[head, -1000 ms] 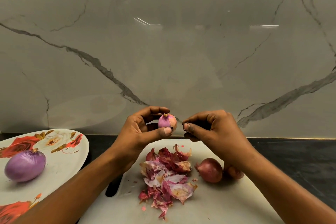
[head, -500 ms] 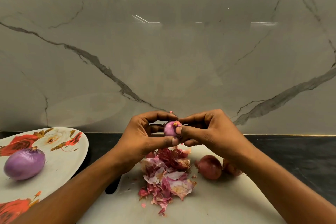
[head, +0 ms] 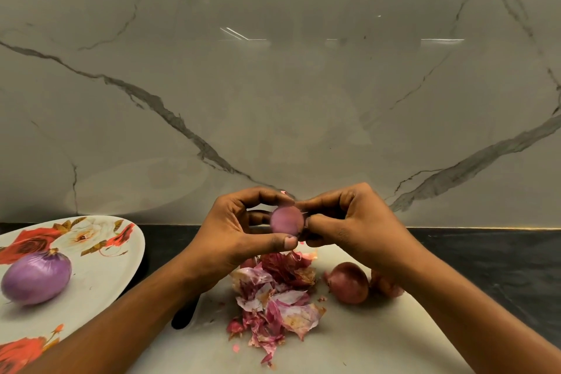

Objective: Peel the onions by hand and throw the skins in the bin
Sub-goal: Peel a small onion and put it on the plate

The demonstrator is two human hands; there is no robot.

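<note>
1. Marble-backed counter (head: 485, 255): left hand (head: 239, 234) grips a small red onion (head: 287, 219) above the skin pile (head: 273, 291).
2. Right hand (head: 349, 222), apart a second ago, now pinches the onion's edge; peeling likely resumes, binning still to come.

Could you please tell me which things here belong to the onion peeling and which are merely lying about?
In the job: small onion, gripped by left hand, pinched by right hand; skin pile and unpeeled onion on cutting board; peeled onion on floral plate.
Just there: dark counter; marble wall. No bin in view.
</note>
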